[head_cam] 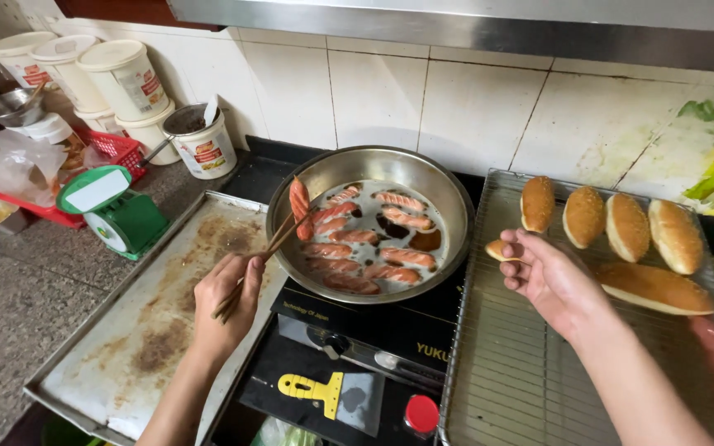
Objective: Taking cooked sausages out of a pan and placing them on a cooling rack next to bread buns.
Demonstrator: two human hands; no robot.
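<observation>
Wooden chopsticks: pinched in the left hand, tips clamping one browned sausage lifted over the near-left rim of the steel pan.
Grip advice: I judge the sausage slick with oil, so squeeze evenly near its middle and keep it level.
Left hand pose: fingers curled shut round the sticks, forearm rising from the bottom edge over the stained metal tray.
Right hand: palm up, fingers half curled, cradling a small bun piece above the wire rack.
Pan contents: other sausages lie in shallow dark oil.
Farther: sesame buns lined up on the rack; green scale and white tubs at far left.
</observation>
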